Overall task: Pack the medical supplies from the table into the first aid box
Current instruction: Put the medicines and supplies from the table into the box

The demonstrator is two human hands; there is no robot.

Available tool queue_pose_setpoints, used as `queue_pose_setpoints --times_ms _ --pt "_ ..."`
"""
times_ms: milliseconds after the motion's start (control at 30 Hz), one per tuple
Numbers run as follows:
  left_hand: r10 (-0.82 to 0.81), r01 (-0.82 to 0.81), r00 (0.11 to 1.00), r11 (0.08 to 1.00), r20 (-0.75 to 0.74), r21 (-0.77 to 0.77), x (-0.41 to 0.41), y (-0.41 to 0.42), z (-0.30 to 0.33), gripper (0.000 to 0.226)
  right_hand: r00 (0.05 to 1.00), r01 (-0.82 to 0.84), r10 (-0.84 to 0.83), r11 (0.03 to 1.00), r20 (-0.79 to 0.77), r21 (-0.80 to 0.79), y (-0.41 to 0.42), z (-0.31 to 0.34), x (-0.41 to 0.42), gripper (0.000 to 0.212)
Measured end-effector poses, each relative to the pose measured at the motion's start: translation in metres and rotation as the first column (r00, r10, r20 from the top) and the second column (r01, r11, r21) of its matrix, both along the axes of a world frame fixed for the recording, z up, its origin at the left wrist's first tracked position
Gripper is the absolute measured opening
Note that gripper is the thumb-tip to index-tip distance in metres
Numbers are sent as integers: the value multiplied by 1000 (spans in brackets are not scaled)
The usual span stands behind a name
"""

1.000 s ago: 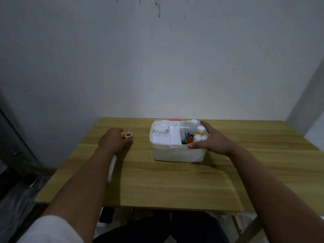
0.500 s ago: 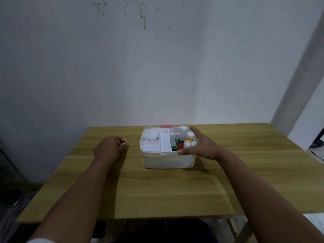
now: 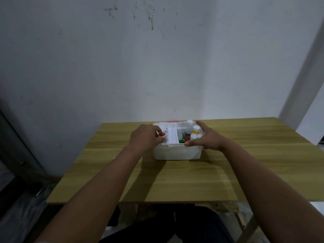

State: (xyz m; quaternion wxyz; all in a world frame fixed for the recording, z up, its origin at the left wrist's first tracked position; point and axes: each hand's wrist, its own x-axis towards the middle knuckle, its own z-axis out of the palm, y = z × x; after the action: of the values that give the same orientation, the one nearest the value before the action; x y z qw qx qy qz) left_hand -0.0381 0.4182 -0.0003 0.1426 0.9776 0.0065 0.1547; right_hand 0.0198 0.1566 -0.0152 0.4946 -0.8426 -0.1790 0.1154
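My left hand has its fingertips pinched round a small red-and-white thing, a little roll or cap, I can't tell which, and it sits right over the left compartment of the first aid box, about at rim level. Whether it touches what lies below, I can't say; my knuckles hide that. It's a light, hard little piece by the look of it, so I judge a fingertip pinch is plenty, and I'd take it by its round sides so it doesn't pop out. My right hand curls over the box's right end, thumb on the near rim and fingers wrapped round the far corner, steadying the whole thing. Just inside that grip stand the bottles: a white-capped bottle at the back, a yellow-labelled one beside it, smaller white caps in front, and something green and red tucked low between them and the white inner tray. The box is thin white plastic, probably light and likely to skid on the smooth wooden table, so bracing it by the rim makes sense. I see no other supplies lying loose on the wood, so this piece looks like one of the last to go in.
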Motion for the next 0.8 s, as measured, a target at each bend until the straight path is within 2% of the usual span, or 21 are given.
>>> queue_pose_setpoints --times_ms 167,233,367,433,567,700,800 --pt "51 -52 996 999 -72 -1 4 -3 3 32 1000 9 -9 1000 -3 -4 0 0 0 88" --pt "46 -49 993 999 -113 -23 6 -4 5 39 1000 10 -10 1000 -5 -3 0 0 -1 89" --pt "-45 18 986 986 -161 -169 8 1 13 61 1000 4 -4 1000 -16 -11 0 1 -1 90" --pt "-87 54 982 979 -167 -195 8 4 17 56 1000 6 -6 1000 -21 -16 0 1 0 90" --pt "-94 66 987 978 -133 -196 4 5 15 28 1000 3 -4 1000 -20 -17 -1 1 0 84" --pt "-55 51 998 969 -9 -242 -4 7 9 25 1000 2 -2 1000 -28 -16 1 0 1 93" --pt "44 -6 992 952 117 -306 -17 22 4 15 1000 6 -7 999 -13 -32 1 0 1 92"
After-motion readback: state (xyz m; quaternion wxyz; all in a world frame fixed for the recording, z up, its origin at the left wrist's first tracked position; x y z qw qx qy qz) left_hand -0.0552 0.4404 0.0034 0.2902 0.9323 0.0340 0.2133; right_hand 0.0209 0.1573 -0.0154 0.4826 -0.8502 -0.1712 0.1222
